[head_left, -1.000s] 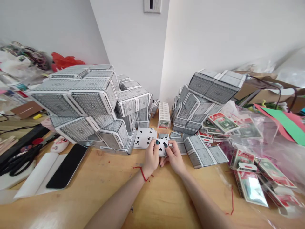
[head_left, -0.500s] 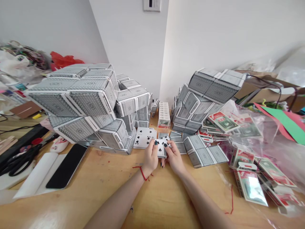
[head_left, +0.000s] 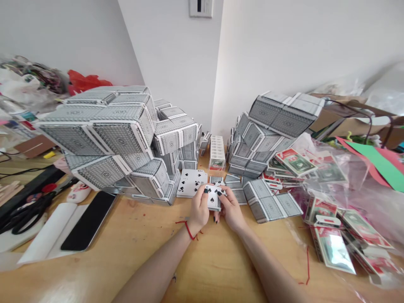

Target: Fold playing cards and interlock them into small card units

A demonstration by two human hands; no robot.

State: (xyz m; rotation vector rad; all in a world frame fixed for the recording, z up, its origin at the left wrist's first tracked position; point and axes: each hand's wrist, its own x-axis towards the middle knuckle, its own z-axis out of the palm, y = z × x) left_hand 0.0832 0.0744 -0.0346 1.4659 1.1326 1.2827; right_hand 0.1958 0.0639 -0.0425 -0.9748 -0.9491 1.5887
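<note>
Both hands meet over the table's middle, closed on playing cards [head_left: 212, 198] with spade faces turned up. My left hand [head_left: 200, 206] grips their left edge, thumb on the top face. On the opposite side, my right hand [head_left: 232, 209] pinches the cards with its thumb on top; some of its fingers are hidden underneath. Just beyond my left hand lie face-up loose cards [head_left: 187, 182], a two and a four of spades among them. Small folded-card blocks [head_left: 233, 184] with grey patterned backs sit behind my right hand.
Tall stacks of grey card boxes rise at left [head_left: 116, 136] and right [head_left: 268, 120]. Between them stands a clear-wrapped row of card packs [head_left: 217, 153]. A phone [head_left: 90, 221] and black scissors [head_left: 33, 208] lie left. Red-and-green card packs [head_left: 333, 246] and plastic wrap [head_left: 375, 210] lie right.
The top card between my hands has shifted slightly, and a five shows at its corner now. My hands have hardly moved, and the surroundings look the same.
</note>
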